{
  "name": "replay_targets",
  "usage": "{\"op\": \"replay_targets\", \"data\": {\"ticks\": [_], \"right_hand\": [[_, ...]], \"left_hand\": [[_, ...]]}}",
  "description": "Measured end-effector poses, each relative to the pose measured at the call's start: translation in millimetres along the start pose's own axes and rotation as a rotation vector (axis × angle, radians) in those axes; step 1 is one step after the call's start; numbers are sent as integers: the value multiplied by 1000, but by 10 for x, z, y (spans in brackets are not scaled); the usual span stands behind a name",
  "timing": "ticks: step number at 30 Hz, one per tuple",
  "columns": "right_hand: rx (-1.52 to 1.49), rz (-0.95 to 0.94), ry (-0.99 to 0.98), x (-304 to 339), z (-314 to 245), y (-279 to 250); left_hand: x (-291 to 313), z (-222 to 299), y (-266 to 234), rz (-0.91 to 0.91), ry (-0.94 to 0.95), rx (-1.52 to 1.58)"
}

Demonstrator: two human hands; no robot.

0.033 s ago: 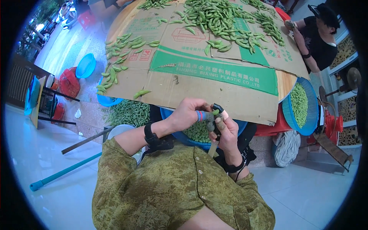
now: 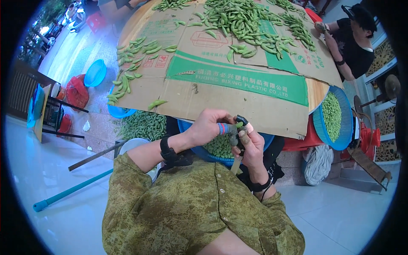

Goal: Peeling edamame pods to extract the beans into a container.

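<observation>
From my remote seat I took the blue basin (image 2: 265, 142) under the near edge of the bench (image 2: 316, 91) as my landmark. Both hands met just above that basin, over the green shelled beans (image 2: 219, 146) heaped in it. The left hand (image 2: 208, 127) came in from the basin's left side, and its grip was closed on a green soybean pod (image 2: 239, 125), pinched between taped fingertips (image 2: 222, 128). The right hand (image 2: 250, 146) rose from the near side of the basin, and its grip was closed around a small dark-handled knife (image 2: 236, 140) whose pale blade pointed down toward my chest. The pod sat at the upper tip of the two hands, touching both, with its long axis running roughly left to right, crosswise to the upright knife handle. The left hand held most of its length, so I judged that hand the nearer one; the right thumb (image 2: 250, 127) pressed only its far end. Any bean freed there would have dropped straight into the basin beneath. Beyond the basin, flattened cardboard (image 2: 238, 85) covered the bench and carried scattered unshelled pods (image 2: 246, 21). To the basin's right hung a blue basket of shelled beans (image 2: 332, 114), and another person (image 2: 355, 46) sat beyond it.
</observation>
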State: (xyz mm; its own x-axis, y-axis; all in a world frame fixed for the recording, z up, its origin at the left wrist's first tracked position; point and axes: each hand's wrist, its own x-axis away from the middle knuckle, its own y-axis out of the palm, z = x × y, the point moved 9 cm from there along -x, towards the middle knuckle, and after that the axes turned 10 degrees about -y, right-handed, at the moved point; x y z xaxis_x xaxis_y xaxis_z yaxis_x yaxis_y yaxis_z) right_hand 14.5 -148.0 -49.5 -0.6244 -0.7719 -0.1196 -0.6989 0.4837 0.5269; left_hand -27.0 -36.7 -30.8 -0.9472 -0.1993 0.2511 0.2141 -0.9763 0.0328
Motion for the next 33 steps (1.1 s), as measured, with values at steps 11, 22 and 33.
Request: {"op": "replay_targets", "data": {"ticks": [11,22,33], "right_hand": [[-72,-87,29,29,24,-20],[-352,60,223,26,138,-24],[-267,116,162,31,156,-45]], "left_hand": [[-54,-356,182,-379,-400,591],[304,644,264,124,714,-910],[176,511,148,69,571,-617]]}}
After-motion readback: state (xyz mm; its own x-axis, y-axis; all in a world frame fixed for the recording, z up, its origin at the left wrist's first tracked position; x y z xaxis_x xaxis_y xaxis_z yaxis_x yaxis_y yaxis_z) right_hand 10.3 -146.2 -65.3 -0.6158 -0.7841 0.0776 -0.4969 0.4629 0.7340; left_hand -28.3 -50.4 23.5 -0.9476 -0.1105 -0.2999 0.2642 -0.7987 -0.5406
